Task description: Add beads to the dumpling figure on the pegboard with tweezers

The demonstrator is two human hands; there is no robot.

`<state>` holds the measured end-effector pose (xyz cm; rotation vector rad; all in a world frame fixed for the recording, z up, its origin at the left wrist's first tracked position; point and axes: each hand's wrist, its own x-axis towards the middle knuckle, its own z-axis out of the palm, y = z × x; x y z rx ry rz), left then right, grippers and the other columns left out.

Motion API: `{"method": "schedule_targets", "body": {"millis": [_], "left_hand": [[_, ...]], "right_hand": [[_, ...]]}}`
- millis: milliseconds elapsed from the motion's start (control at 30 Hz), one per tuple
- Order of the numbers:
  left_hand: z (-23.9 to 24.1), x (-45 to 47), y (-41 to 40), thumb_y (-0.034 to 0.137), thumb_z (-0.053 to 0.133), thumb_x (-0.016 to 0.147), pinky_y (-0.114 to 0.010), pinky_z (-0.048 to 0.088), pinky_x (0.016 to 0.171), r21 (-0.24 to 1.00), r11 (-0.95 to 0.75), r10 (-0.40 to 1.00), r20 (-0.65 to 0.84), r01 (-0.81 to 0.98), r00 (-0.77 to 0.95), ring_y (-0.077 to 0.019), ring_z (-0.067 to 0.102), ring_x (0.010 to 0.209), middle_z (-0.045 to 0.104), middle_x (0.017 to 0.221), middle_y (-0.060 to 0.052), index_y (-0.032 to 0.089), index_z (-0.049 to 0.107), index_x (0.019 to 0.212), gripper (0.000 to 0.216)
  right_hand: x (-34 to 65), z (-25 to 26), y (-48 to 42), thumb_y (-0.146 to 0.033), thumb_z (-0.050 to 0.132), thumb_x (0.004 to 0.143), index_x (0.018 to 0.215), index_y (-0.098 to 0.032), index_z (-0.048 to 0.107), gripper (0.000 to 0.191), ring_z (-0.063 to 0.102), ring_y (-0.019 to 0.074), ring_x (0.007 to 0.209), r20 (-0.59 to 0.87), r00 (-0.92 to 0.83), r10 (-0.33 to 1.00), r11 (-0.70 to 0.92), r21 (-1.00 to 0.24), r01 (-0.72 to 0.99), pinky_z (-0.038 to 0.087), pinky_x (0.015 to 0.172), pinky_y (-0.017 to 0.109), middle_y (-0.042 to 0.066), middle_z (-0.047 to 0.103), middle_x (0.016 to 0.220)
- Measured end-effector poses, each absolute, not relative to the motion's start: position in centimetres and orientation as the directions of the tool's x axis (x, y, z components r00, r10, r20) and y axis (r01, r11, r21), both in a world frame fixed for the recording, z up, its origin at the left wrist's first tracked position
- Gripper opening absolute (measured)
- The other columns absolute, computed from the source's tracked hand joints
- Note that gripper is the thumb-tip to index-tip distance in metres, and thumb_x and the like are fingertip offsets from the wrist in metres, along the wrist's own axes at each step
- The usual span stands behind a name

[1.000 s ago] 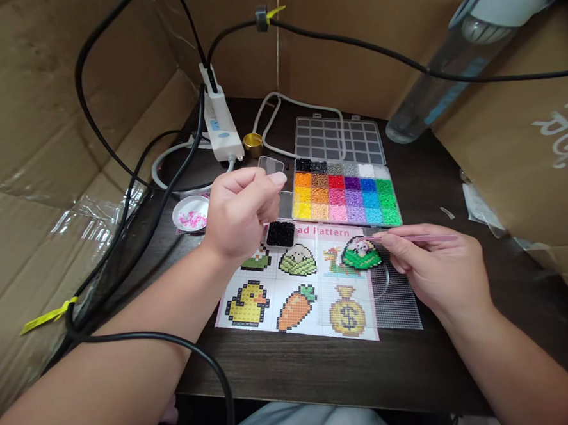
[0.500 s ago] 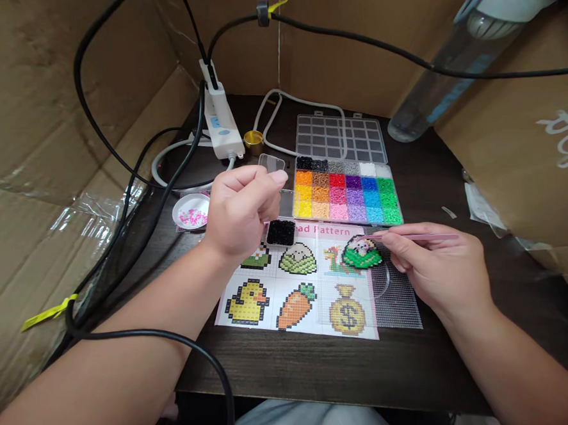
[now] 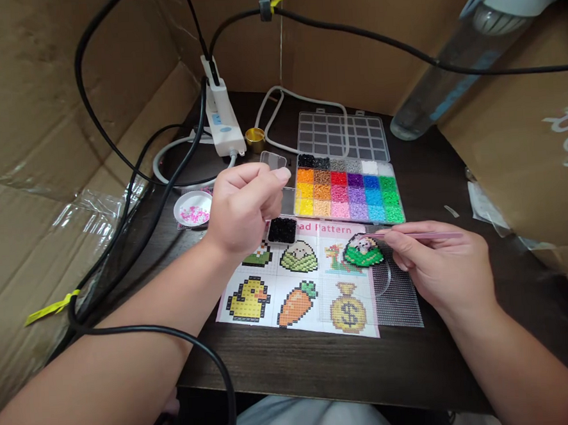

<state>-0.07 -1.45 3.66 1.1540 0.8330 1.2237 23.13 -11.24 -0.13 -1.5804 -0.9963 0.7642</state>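
Observation:
My left hand (image 3: 242,205) is raised above the table with its fingers curled into a loose fist; what it holds, if anything, is hidden. It hovers over a small tray of black beads (image 3: 282,230). My right hand (image 3: 439,267) pinches pink tweezers (image 3: 423,235), whose tips point left at a green and white bead figure (image 3: 362,251) on a clear pegboard (image 3: 394,289). The pegboard lies over the right side of a bead pattern sheet (image 3: 298,282) with a duck, a carrot and a money bag.
A bead box (image 3: 345,189) with many colours stands open behind the sheet, lid (image 3: 339,135) back. A white dish of pink beads (image 3: 193,210), a gold cap (image 3: 255,136), a power strip (image 3: 221,117) and black cables (image 3: 133,183) lie left. Cardboard walls surround the dark table (image 3: 322,370). A clear bottle (image 3: 443,74) leans at right.
Both hands keep their pose. The view has only shifted slightly.

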Motion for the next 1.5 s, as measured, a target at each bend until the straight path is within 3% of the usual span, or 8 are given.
{"method": "schedule_targets", "body": {"millis": [833, 1200, 1500], "left_hand": [[3.34, 0.0, -1.42, 0.021, 0.064, 0.071, -0.024, 0.018, 0.043, 0.956, -0.046, 0.968, 0.114, -0.29, 0.222, -0.0043, 0.018, 0.043, 0.018, 0.047, 0.006, 0.018, 0.024, 0.049, 0.046], [3.56, 0.08, -1.57, 0.022, 0.064, 0.075, -0.022, 0.023, 0.041, 0.97, -0.048, 0.977, 0.095, -0.238, 0.192, -0.0039, 0.02, 0.042, 0.018, 0.048, 0.006, 0.018, 0.024, 0.05, 0.048], [3.46, 0.05, -1.51, 0.022, 0.064, 0.072, -0.023, 0.021, 0.042, 0.964, -0.059, 0.972, 0.114, -0.258, 0.204, -0.0049, 0.02, 0.042, 0.019, 0.047, 0.006, 0.019, 0.026, 0.048, 0.045]], "right_hand": [[22.73, -0.13, -11.5, -0.032, 0.088, 0.069, 0.079, -0.02, 0.08, 0.017, 0.05, 0.0104, 0.044, 0.015, 0.412, 0.911, -0.107, -0.957, 0.269, 0.039, 0.041, 0.024, 0.001, 0.066, 0.054], [22.75, -0.27, -11.41, -0.033, 0.087, 0.069, 0.078, -0.021, 0.081, 0.016, 0.055, 0.0123, 0.044, 0.07, 0.385, 0.92, -0.093, -0.917, 0.388, 0.045, 0.04, 0.025, 0.002, 0.068, 0.056], [22.59, -0.16, -11.4, -0.03, 0.087, 0.069, 0.077, -0.022, 0.081, 0.013, 0.058, 0.011, 0.046, 0.048, 0.39, 0.919, -0.11, -0.921, 0.373, 0.051, 0.043, 0.024, 0.002, 0.072, 0.062]]}}
